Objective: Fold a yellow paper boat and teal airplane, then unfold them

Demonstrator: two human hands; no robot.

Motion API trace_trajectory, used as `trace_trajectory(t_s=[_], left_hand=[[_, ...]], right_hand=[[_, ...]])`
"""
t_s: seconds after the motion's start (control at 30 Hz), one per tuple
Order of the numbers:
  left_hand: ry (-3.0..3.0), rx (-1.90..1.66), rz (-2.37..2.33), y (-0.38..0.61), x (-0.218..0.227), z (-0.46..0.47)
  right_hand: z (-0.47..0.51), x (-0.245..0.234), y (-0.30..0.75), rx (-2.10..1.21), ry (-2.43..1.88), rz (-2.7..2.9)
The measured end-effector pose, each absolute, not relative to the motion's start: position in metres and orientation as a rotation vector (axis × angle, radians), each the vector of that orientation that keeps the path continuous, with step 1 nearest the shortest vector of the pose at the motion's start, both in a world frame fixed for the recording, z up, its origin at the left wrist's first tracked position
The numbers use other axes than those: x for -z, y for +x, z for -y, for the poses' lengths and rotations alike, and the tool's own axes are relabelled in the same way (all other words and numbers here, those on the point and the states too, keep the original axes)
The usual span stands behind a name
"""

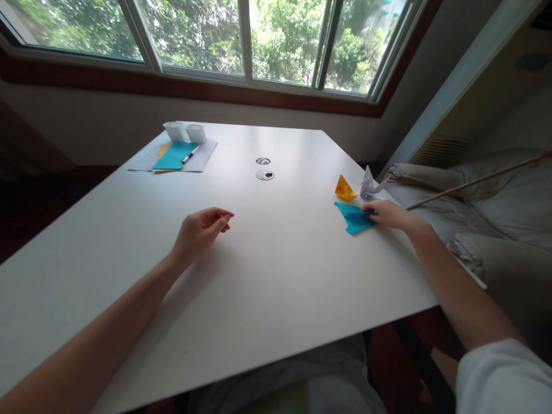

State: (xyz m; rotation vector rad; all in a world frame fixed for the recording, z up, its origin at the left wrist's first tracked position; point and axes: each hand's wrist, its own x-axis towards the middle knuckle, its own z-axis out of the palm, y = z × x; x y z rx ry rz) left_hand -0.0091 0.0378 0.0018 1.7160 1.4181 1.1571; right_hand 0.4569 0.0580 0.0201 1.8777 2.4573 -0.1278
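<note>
My right hand (387, 214) reaches to the table's right side and pinches the edge of a folded blue paper piece (352, 217) lying flat there. Just beyond it stand a small folded yellow paper shape (345, 188) and a white folded paper figure (371, 184). My left hand (202, 230) hovers over the middle of the white table (267, 276), fingers loosely curled with nothing in them.
At the far left of the table lies a stack of white, yellow and blue paper sheets (175, 156) with a pen (190, 154) and two white paper boxes (186, 132). Two round cable holes (264, 168) sit mid-table. A grey cushion (474, 201) lies right of the table.
</note>
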Motion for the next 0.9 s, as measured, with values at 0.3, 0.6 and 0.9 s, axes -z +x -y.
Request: trace_trajectory(t_s=[0.3, 0.6, 0.9], left_hand=[[1.780, -1.119, -1.421, -0.008, -0.003, -0.035], [2.113, -0.782, -1.515, -0.004, -0.029, -0.032], [2.406, -0.681, -1.729, 0.023, -0.055, -0.022]], right_hand=[[-0.038, -0.043, 0.435, 0.116, 1.896, -2.517], [-0.011, -0.064, 0.326, -0.110, 1.796, -2.691], [-0.013, -0.042, 0.249, 0.072, 1.780, -2.704]])
